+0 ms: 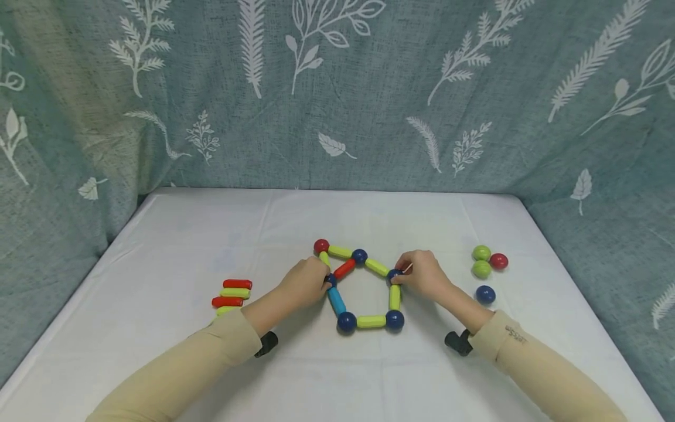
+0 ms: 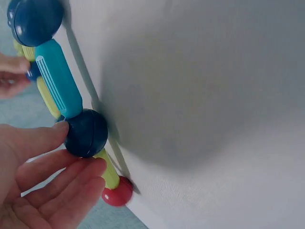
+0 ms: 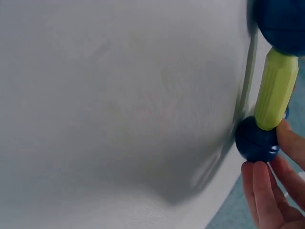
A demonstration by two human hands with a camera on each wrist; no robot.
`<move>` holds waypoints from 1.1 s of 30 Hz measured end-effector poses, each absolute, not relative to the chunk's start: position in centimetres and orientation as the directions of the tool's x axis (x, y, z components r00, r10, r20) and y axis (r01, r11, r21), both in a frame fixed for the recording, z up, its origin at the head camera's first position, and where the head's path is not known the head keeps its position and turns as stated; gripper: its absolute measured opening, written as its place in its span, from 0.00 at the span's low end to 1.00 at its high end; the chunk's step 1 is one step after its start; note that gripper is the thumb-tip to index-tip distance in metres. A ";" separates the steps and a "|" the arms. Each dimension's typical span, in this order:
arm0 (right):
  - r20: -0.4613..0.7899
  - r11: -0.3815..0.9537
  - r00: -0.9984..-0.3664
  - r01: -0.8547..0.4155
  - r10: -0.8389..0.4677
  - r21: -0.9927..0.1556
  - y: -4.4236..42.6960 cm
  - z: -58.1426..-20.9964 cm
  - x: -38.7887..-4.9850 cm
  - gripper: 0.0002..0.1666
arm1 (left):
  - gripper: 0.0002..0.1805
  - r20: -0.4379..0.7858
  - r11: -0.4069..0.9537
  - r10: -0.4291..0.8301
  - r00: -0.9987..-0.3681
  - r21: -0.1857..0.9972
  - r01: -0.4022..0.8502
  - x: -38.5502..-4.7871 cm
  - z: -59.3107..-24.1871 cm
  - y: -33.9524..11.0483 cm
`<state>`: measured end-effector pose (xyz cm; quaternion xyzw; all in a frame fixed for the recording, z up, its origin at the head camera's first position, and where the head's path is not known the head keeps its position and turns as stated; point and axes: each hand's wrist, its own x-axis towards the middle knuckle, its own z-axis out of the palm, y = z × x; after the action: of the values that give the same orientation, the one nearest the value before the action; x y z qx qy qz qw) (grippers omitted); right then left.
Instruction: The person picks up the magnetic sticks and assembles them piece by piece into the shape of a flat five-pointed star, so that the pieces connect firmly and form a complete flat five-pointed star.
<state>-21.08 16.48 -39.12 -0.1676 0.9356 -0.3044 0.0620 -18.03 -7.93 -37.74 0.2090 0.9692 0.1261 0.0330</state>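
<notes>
Plainly, the table (image 1: 379,375) is white, its covering faintly creased and its far corners rounded. Behind it and down both sides falls a grey-teal curtain (image 1: 369,158) printed with white leaves and sprigs, bunched somewhat at the left.

Near the middle of the table is the frame (image 1: 371,322) of rods and balls, a five-sided ring with a triangle joined at its far left. The left hand (image 1: 304,283) has thumb and fingers clamped on the left-corner ball (image 2: 86,133); the right hand (image 1: 424,275) pinches the right-corner ball (image 3: 256,140) the same way. Soft shadows fall on the white beside them.

Well to the left, red and green spare rods (image 1: 237,283) lie in a column, the nearest partly behind a tan sleeve (image 1: 179,369). At the right, two green balls (image 1: 481,269) and a red ball (image 1: 498,261) cluster, with a blue ball (image 1: 485,295) just nearer.
</notes>
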 end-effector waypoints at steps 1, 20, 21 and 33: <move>-0.015 0.754 -0.936 -0.273 -0.350 -0.598 16.5 -39.1 -21.3 0.10 | 0.07 -0.010 0.882 0.414 -0.910 0.252 0.398 -17.8 -37.7 -7.9; -0.070 0.755 -0.950 -0.196 -0.305 -0.626 14.6 -39.2 -25.5 0.14 | 0.13 -0.014 0.910 0.401 -0.916 0.120 0.397 -16.9 -37.4 -7.0; -0.074 0.753 -0.949 -0.193 -0.305 -0.629 14.6 -39.2 -25.6 0.14 | 0.13 -0.014 0.911 0.399 -0.917 0.124 0.395 -16.9 -37.4 -7.0; -0.077 0.741 -0.957 -0.165 -0.281 -0.651 15.0 -39.5 -25.7 0.14 | 0.12 -0.022 0.921 0.361 -0.932 0.165 0.353 -17.0 -37.3 -7.1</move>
<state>-25.74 14.96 -39.50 -0.1202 0.9291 -0.3393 0.0852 -16.98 -7.12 -37.30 0.1822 0.9797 0.0796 0.0259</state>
